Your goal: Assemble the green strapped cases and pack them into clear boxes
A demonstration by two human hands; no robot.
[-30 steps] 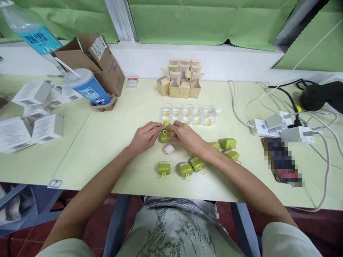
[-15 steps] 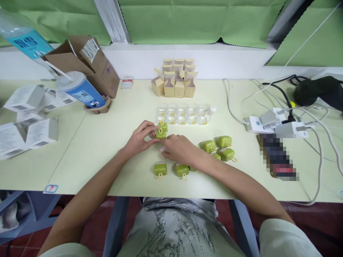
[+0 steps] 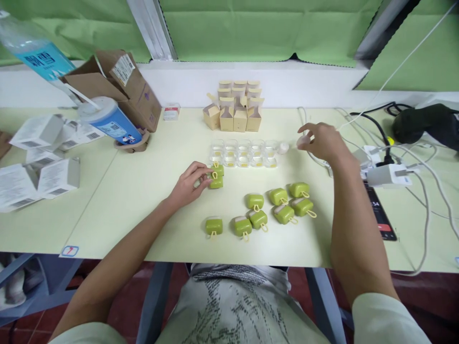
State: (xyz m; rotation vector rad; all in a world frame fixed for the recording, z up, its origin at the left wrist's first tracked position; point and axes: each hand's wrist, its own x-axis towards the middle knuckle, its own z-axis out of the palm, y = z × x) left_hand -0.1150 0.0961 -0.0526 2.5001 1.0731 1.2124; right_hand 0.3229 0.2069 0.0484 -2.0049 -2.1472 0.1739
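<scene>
My left hand (image 3: 193,182) has its thumb and index finger closed at the left end of a small green case (image 3: 216,182) with a yellow loop. A second green case (image 3: 217,169) sits against it on the far side. My right hand (image 3: 321,139) is raised over the right part of the table, its fingers apart, with a pale covering or patch at the thumb tip. The nearest thing to it is a small white round piece (image 3: 283,148) beside a row of clear cups (image 3: 244,161) with yellow bits inside. Several more green cases (image 3: 284,214) lie nearer me.
Open cream boxes (image 3: 234,117) stand at the back wall. To the left are white boxes (image 3: 59,177), a blue cup (image 3: 107,122) and a cardboard box (image 3: 138,98). A power strip (image 3: 389,174), cables and a phone (image 3: 382,215) are on the right.
My right hand has left the green cases and moved up and right, past the clear cups. My left hand stays at the same case. More green cases are uncovered.
</scene>
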